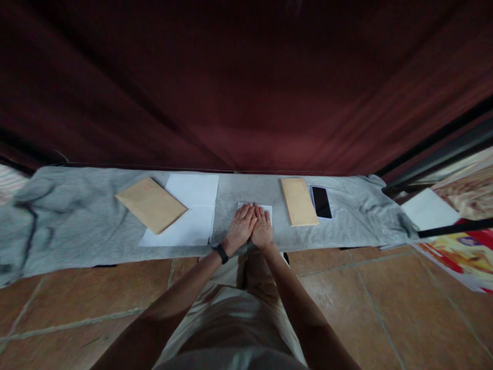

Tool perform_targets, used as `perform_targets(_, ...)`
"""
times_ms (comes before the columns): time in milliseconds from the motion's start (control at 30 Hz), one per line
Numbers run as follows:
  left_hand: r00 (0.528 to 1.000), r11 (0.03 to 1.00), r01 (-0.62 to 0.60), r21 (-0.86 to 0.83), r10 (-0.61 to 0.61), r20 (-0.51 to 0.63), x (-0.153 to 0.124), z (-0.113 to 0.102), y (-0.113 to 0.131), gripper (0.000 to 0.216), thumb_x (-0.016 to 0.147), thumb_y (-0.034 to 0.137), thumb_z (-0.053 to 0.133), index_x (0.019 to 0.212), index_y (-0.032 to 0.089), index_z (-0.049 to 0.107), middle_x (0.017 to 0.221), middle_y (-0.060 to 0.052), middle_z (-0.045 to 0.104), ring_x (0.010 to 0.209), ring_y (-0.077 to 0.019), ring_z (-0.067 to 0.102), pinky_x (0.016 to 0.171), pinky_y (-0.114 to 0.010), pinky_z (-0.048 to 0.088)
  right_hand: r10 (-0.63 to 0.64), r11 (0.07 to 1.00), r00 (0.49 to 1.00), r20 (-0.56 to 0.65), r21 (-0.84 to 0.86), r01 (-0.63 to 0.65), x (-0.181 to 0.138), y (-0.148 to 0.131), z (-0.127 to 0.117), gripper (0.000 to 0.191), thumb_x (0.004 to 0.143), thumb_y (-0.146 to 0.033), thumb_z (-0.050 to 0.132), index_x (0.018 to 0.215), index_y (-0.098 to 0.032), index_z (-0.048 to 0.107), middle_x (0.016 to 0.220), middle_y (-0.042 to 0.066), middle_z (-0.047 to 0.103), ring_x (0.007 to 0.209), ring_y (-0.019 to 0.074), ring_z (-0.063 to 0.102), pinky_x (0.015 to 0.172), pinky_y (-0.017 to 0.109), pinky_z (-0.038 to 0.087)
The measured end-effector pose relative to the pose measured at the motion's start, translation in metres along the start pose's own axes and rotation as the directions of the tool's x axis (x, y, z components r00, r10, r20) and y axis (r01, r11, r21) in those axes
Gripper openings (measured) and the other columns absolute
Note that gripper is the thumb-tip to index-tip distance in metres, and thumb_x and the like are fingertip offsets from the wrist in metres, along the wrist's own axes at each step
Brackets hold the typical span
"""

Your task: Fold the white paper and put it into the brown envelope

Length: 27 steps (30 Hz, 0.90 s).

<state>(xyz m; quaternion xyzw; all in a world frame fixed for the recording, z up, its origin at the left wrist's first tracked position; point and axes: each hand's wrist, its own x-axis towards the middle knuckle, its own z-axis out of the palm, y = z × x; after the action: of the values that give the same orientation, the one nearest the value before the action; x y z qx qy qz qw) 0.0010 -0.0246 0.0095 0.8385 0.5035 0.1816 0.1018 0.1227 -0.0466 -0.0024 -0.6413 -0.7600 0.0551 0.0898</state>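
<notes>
Both my hands lie flat, side by side, on a small folded white sheet of paper (pixel 266 209) in the middle of the cloth-covered surface. My left hand (pixel 241 226), with a dark watch (pixel 221 253) at its wrist, presses on the paper's left part with fingers stretched forward. Beside it, my right hand (pixel 262 228) covers the right part, its fingers extended too. Most of the paper is hidden under them; its far edge and right corner show. To the left, a brown envelope (pixel 152 204) lies across larger white sheets (pixel 194 191).
Right of my hands are a stack of brown envelopes (pixel 299 203) and a dark-screened phone (pixel 321 202). Grey cloth (pixel 84 226) covers the narrow surface. A dark red curtain (pixel 246 103) hangs behind it. At far right is a dark metal frame (pixel 454 149) near a printed sheet (pixel 462 257).
</notes>
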Motion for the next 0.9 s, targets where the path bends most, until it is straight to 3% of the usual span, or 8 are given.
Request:
perform_targets(233, 0.999, 1.000, 0.002, 0.020, -0.003, 0.052, 0.003, 0.017, 0.001, 0.062, 0.108, 0.042, 0.026, 0.161, 0.010, 0.029, 0.166, -0.014, 0.035, 0.156, -0.0222, 0.025, 0.128, -0.044, 0.023, -0.005, 0.999, 0.999, 0.043, -0.033, 0.006, -0.001, 0.001, -0.001, 0.062, 0.104, -0.029, 0.036, 0.162, -0.014, 0.025, 0.169, 0.011, 0.026, 0.156, 0.0281, 0.023, 0.127, 0.050, 0.015)
perform_targets(567, 1.000, 0.996, 0.004, 0.084, -0.007, 0.030, -0.005, 0.015, -0.002, 0.057, 0.106, 0.027, 0.023, 0.159, 0.006, 0.033, 0.167, -0.014, 0.033, 0.158, -0.0210, 0.017, 0.130, -0.045, 0.018, 0.077, 0.997, 0.996, -0.049, 0.014, -0.076, -0.004, 0.009, -0.001, 0.057, 0.105, -0.025, 0.029, 0.161, -0.016, 0.032, 0.167, 0.010, 0.032, 0.154, 0.0248, 0.028, 0.126, 0.049, 0.018)
perform_targets(900, 0.999, 0.997, 0.033, 0.076, -0.034, 0.017, -0.009, 0.017, -0.004, 0.058, 0.106, 0.030, 0.030, 0.158, 0.007, 0.034, 0.168, -0.016, 0.028, 0.159, -0.0247, 0.016, 0.129, -0.048, 0.018, 0.136, 0.990, 0.986, -0.098, 0.040, -0.133, -0.009, 0.021, 0.005, 0.056, 0.107, -0.029, 0.029, 0.159, -0.009, 0.034, 0.166, 0.014, 0.033, 0.155, 0.0259, 0.028, 0.126, 0.049, 0.019)
